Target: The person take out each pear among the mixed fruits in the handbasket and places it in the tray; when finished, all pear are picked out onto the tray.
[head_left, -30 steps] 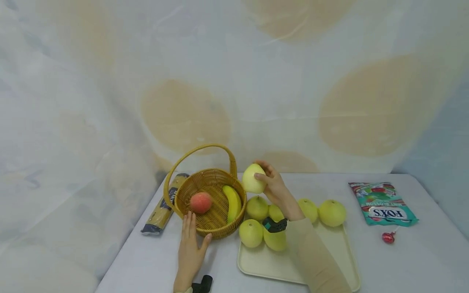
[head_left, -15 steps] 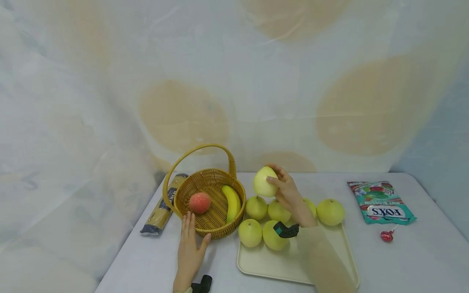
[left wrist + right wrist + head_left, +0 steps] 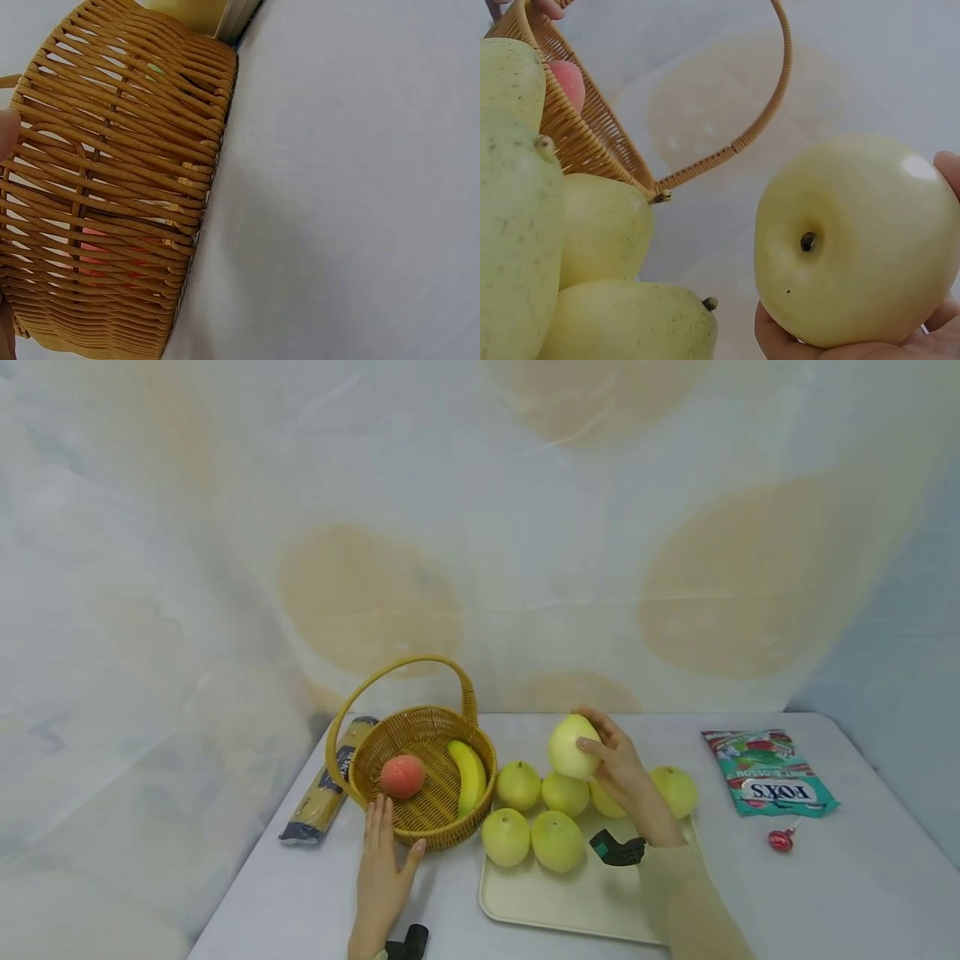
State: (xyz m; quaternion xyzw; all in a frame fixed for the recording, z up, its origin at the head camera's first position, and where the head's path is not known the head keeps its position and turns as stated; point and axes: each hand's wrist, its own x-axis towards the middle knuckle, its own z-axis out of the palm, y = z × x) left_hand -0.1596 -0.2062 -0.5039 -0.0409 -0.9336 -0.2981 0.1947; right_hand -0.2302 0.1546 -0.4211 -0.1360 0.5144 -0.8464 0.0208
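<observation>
My right hand (image 3: 626, 768) grips a pale yellow-green pear (image 3: 573, 747) above the back of the cream tray (image 3: 555, 917). In the right wrist view the held pear (image 3: 855, 240) is smooth, with a dark spot in its dimple. Several similar pears (image 3: 558, 842) lie on the tray below, partly hidden by the right hand and arm. My left hand (image 3: 382, 881) rests with straight fingers on the near left rim of the wicker basket (image 3: 450, 837). Inside the basket are a red peach-like fruit (image 3: 402, 777) and a yellow banana (image 3: 470, 778). The left wrist view shows the basket's woven side (image 3: 112, 187).
A pack of pasta (image 3: 322, 802) lies left of the basket, partly behind it. On the right are a green Fox's candy bag (image 3: 772, 774) and a red-wrapped lollipop (image 3: 781, 839). The basket handle (image 3: 397, 667) arches upward. A patterned cloth (image 3: 495, 527) hangs behind the table.
My right hand has moved right and a little down with the pear, away from the basket and over the tray. The left hand has stayed at the basket rim.
</observation>
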